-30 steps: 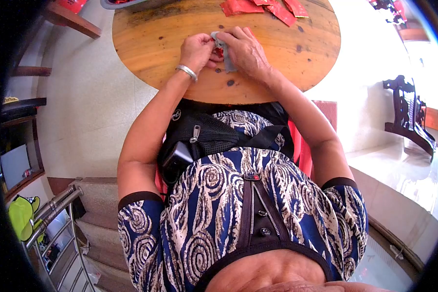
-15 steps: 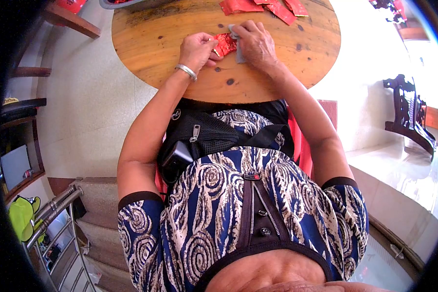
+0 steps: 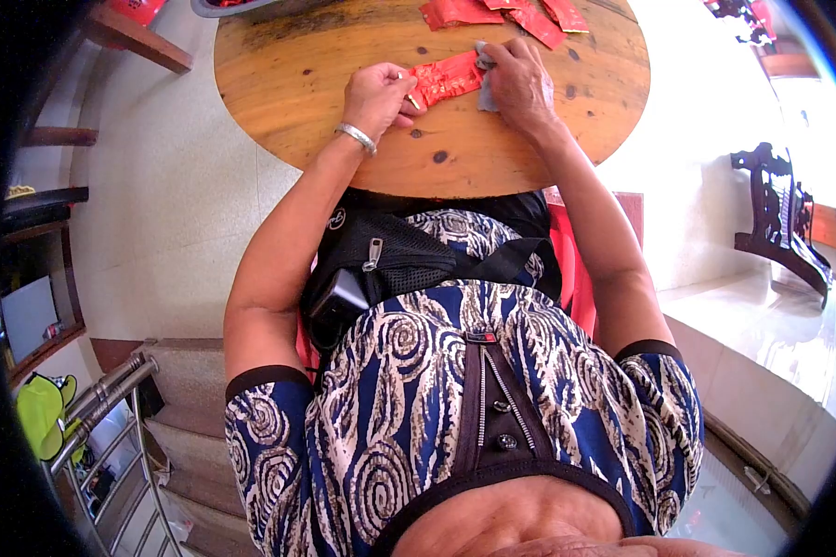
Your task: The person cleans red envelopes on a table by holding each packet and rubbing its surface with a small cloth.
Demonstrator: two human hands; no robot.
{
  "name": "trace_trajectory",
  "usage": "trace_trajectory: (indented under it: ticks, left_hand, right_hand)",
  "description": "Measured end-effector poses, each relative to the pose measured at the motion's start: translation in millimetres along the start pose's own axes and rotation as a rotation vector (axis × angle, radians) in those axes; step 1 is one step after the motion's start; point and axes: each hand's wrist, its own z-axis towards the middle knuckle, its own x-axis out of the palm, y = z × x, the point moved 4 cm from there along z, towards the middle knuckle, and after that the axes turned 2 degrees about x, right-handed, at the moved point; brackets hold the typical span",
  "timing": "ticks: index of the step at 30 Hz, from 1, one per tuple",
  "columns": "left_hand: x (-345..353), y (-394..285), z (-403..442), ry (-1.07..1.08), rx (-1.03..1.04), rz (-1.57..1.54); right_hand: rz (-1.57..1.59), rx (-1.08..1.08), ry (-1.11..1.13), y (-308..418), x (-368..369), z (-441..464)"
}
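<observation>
No text is legible, including the logo (image 3: 337, 219) on the black bag (image 3: 407, 249).

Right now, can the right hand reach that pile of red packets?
Probably yes: the right hand is near the pile of red packets, with nothing visibly blocking, though it holds grey cloth.

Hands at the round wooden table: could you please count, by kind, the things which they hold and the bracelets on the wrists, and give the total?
Red shiny crinkled packet, pinched by the left hand: 1
Grey soft cloth, in the right hand: 1
Silver-coloured bracelet: 1
Total: 3
</observation>
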Motion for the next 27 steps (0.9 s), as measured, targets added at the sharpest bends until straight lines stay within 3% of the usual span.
trace_trajectory:
  ticks: [6, 10, 27]
  left_hand:
    - [0, 0, -1, 0.008, -0.003, -0.009]
    - [1, -2, -2, 0.014, -0.002, -0.011]
    - [0, 1, -1, 0.014, 0.023, -0.041]
  right_hand:
    - [0.246, -0.161, -0.051, 26, -11, 1]
    - [0.245, -0.267, 0.021, 57, -2, -7]
    - [-0.009, -0.053, 0.023, 19, 0, -3]
